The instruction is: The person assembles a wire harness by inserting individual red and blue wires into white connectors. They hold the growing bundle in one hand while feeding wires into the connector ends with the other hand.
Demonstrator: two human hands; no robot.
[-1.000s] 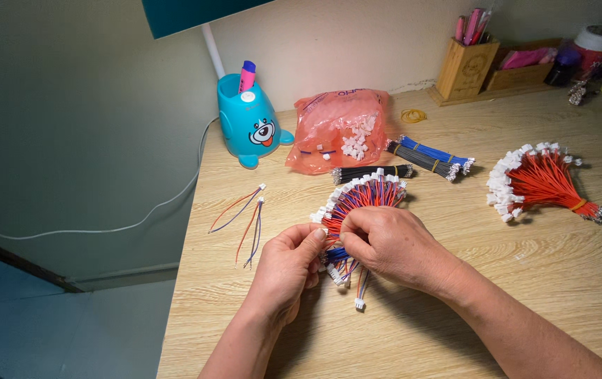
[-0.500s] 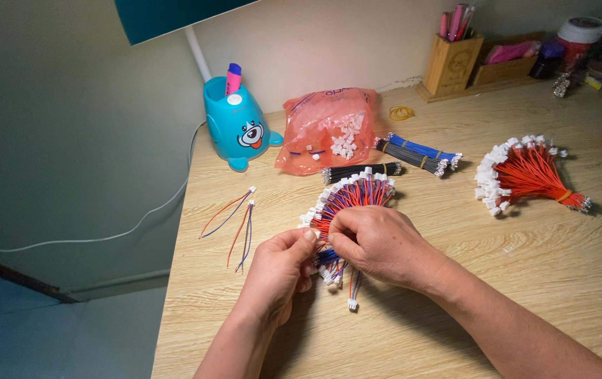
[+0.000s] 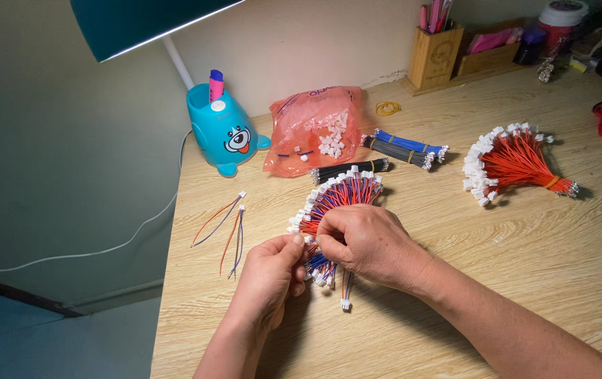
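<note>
A fanned bundle of red and blue wires with white connectors [image 3: 336, 198] lies on the wooden desk [image 3: 525, 281]. My left hand [image 3: 271, 277] pinches the bundle's lower end from the left. My right hand [image 3: 367, 242] covers its middle from the right, fingertips meeting the left hand's. One loose wire with a white plug [image 3: 345, 295] hangs out below the hands. Two separate short wire pairs [image 3: 227, 228] lie to the left, near the desk's edge.
A red bundle of wires with white connectors [image 3: 515, 161] lies at right. Blue and black wire bundles [image 3: 402, 149], an orange bag of white connectors [image 3: 315, 130], a blue cartoon pen holder [image 3: 220, 130] and a wooden pen box [image 3: 435, 52] stand behind.
Both hands stay on the wire bundle, fingers shifting slightly at its lower end. The camera view has drifted a little; nothing on the desk has moved.
</note>
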